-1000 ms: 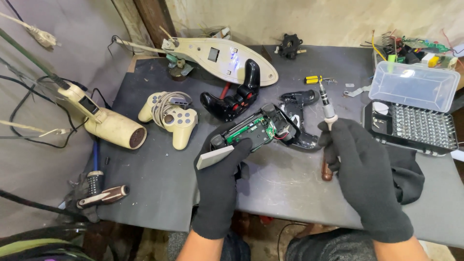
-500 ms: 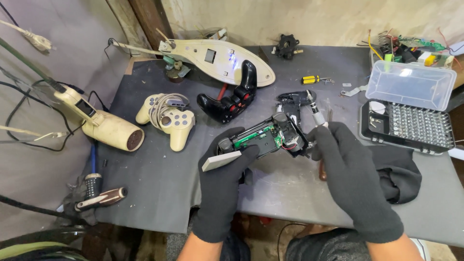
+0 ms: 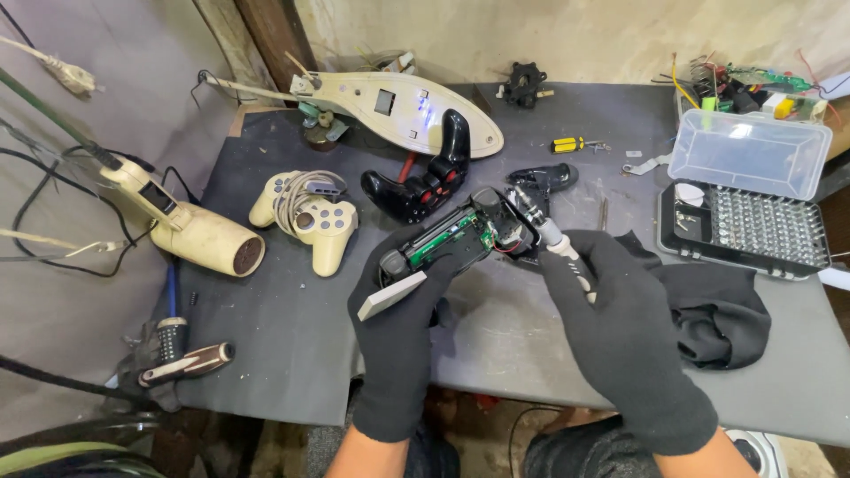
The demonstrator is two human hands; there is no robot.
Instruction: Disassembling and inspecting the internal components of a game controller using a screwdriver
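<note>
Two black-gloved hands work above the front edge of a dark grey table (image 3: 292, 354). The left hand (image 3: 398, 310) is closed around an opened black game controller (image 3: 456, 237), fingers wrapped over its near end and lifting it clear of the table, tilted with the green circuit board (image 3: 447, 239) facing up. A flat grey piece (image 3: 391, 296), possibly a pad or cover, sticks out from under the left thumb. The right hand (image 3: 620, 327) is closed around the handle of a precision screwdriver (image 3: 549, 232), held like a pen; its tip meets the far right end of the controller's interior. Whether the tip sits in a screw cannot be told.

Just beyond the held controller lies a glossy black controller shell (image 3: 425, 181). Left of it rests a grey gamepad (image 3: 305, 217) with its cord wound around it. An open bit case (image 3: 753, 199) stands to the right, with a black cloth (image 3: 717, 305) beside the right hand. A small yellow-handled screwdriver (image 3: 567, 143) lies further back.
</note>
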